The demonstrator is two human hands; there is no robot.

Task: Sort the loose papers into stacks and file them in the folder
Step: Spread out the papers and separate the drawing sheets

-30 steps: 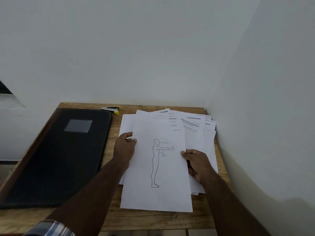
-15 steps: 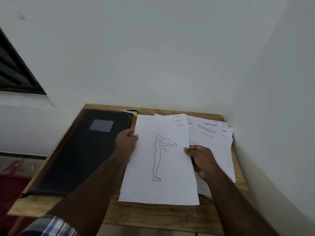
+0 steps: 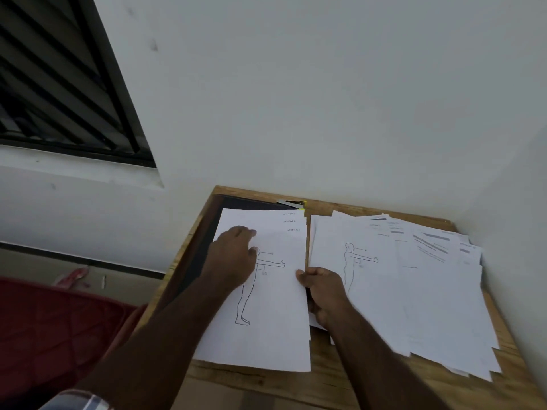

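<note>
A small stack of white sheets [image 3: 275, 327], its top one printed with a standing figure, lies over the black folder [image 3: 198, 255], which shows only as a dark strip along the stack's left and far edges. My left hand [image 3: 233, 255] rests flat on the upper left of this stack. My right hand [image 3: 321, 288] pinches the stack's right edge, thumb on top. To the right lies the fanned pile of loose papers [image 3: 420, 291], topped by another figure sheet with text sheets spread behind it.
The wooden table [image 3: 296, 386] stands in a corner between two white walls. A black and yellow stapler [image 3: 293, 204] lies at the far edge by the folder. A dark louvred window is at upper left. Red fabric and a pink sandal [image 3: 72, 276] are on the floor at left.
The figure stack has moved left off the loose pile onto the folder. My left hand went from gripping its left edge to lying flat on top. The camera has swung left.
</note>
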